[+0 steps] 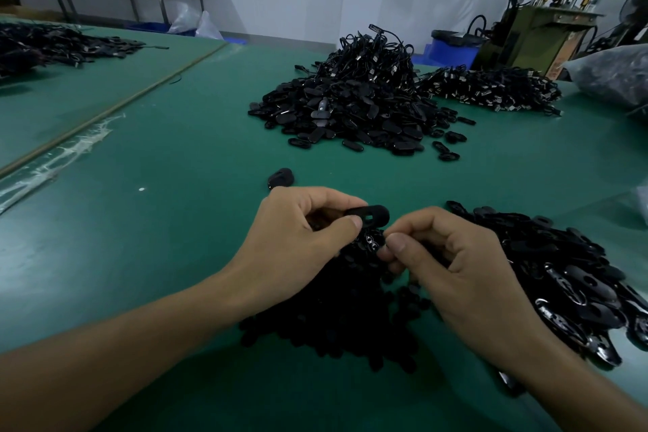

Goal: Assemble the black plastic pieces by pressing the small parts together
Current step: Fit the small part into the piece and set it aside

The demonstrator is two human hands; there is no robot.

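Two pinches: left hand [301, 231], oval piece [373, 215]; right hand [456, 259], small part [370, 241].

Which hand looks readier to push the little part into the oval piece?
Probably the right hand: it pinches the small part just below the oval piece, whose slot shows, while the left hand only grips that piece steady.
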